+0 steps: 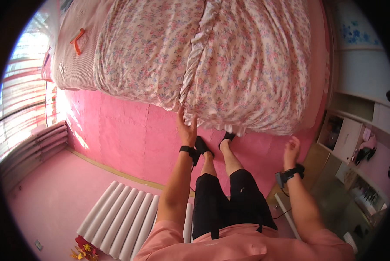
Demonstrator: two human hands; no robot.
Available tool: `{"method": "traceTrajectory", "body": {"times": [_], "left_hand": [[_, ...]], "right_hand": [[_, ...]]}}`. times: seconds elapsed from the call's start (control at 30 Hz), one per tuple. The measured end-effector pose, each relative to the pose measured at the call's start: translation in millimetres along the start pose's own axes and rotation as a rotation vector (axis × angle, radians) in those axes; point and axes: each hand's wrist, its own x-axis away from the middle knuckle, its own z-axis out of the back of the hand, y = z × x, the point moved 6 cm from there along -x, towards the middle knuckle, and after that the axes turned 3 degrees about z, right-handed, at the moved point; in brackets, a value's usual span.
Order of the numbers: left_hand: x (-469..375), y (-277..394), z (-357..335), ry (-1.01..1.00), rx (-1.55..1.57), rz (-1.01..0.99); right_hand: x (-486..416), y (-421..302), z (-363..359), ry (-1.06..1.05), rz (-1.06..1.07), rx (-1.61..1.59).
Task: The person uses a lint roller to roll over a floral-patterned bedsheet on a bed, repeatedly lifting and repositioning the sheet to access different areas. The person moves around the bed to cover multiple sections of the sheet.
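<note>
A floral quilt [247, 65] with wrinkles lies spread over the bed before me, a ruffled white strip [191, 62] running across it. My left hand [187, 129] touches the quilt's near edge where the strip ends; whether its fingers grip the cloth cannot be told. To the right, my right hand [291, 150] is just off the quilt's near right corner, fingers loosely curled, with nothing seen in it. Both wrists wear black straps with small devices. An orange-handled brush or scraper [77, 41] rests on the pink textured bed cover [76, 68] at the upper left.
Pink matting [123, 127] covers the floor beside the bed. A white radiator [123, 215] stands behind me at the lower left, red and yellow artificial flowers [85, 249] by it. A curtained window [25, 84] is at left; a shelf cabinet [348, 133] with small items at right.
</note>
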Motion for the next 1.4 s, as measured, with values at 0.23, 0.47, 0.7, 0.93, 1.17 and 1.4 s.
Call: {"method": "traceTrajectory", "body": {"times": [0.23, 0.47, 0.7, 0.93, 1.17, 1.4], "left_hand": [[-51, -3, -28, -0.162, 0.052, 0.114], [49, 85, -12, -0.515, 0.518, 0.321], [25, 209, 8, -1.526, 0.395, 0.520], [-82, 255, -44, -1.508, -0.009, 0.661], [-211, 249, -48, -1.221, -0.312, 0.505], [-249, 240, -78, -0.999, -0.390, 0.503]], "right_hand": [[125, -133, -156, -0.477, 0.140, -0.302], [130, -274, -215, -0.434, 0.625, 0.038], [103, -334, -92, -0.463, 0.241, -0.251], [127, -429, 4, -0.721, 0.349, -0.922], [98, -470, -7, -0.800, 0.452, -1.110], [39, -478, 9, -0.639, 0.488, -1.269]]}}
